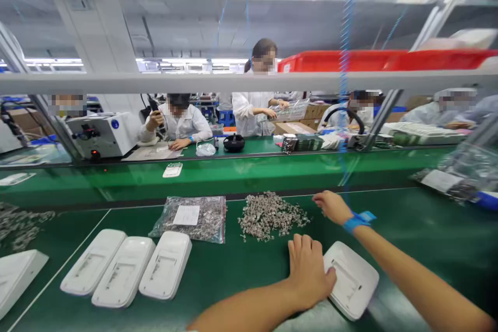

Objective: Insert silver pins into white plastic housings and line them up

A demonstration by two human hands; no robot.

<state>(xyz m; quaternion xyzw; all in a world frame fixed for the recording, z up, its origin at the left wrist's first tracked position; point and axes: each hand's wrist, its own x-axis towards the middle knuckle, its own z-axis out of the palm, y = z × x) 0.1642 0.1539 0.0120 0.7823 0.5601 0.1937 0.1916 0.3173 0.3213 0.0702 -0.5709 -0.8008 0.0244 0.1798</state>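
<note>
My left hand (308, 272) is palm down, fingers reaching forward and a little apart. Its thumb overlaps the left edge of a white plastic housing (352, 282), which lies askew with a recessed slot facing up. My right hand (331, 207), with a blue wrist strap (358, 220), hovers beyond the housing, just right of a pile of small metal clips (270, 215). Its fingers are drawn together; I cannot make out what is between them. Left of the pile lies a clear zip bag (206, 218) of similar small metal parts with a white label.
Three white housings (122, 272) lie side by side at the left; another (19, 275) is at the far left edge. More metal parts (23, 225) lie behind it. A plastic bag (447, 179) is at the right. A blue coiled cord (344, 62) hangs down. Co-workers sit opposite.
</note>
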